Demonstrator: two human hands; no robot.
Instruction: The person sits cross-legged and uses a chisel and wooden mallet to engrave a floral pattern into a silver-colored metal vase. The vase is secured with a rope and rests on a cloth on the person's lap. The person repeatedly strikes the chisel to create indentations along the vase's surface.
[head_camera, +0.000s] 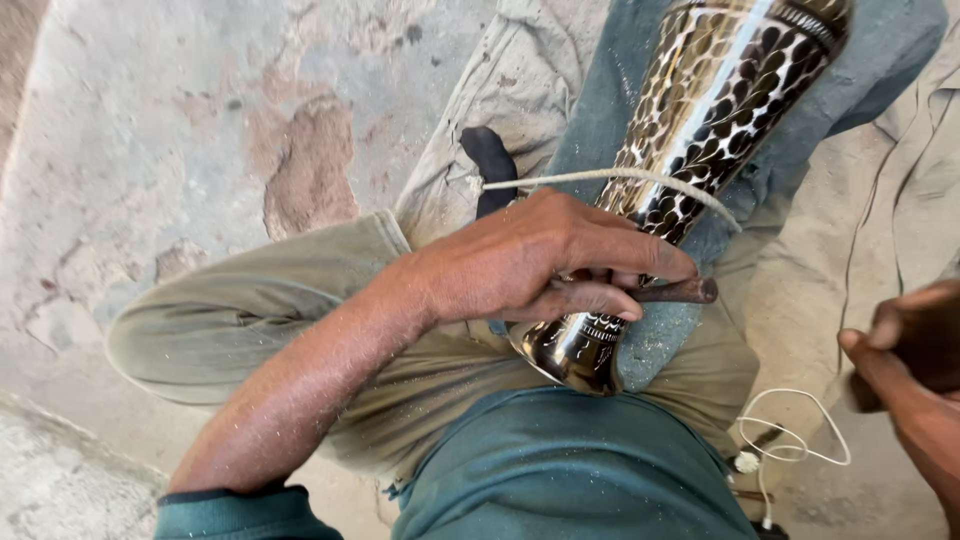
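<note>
A tall shiny metal vase (700, 110) with a dark engraved leaf pattern lies across my lap on a blue-grey cloth (880, 60). Its narrow foot (575, 350) points toward me. My left hand (530, 260) rests on the vase's lower part and grips a thin brown metal tool (685, 291) that lies across the vase. A pale cord (620, 177) runs over the vase just above that hand. At the right edge, my right hand (900, 345) is closed around a dark handle, most of which is hidden.
My bent leg in khaki trousers (230, 320) lies over a worn concrete floor (180, 120). A dark sandal strap (492, 165) shows behind the hand. A thin white wire (790, 425) loops on the cloth at lower right. Fine dust covers my forearm.
</note>
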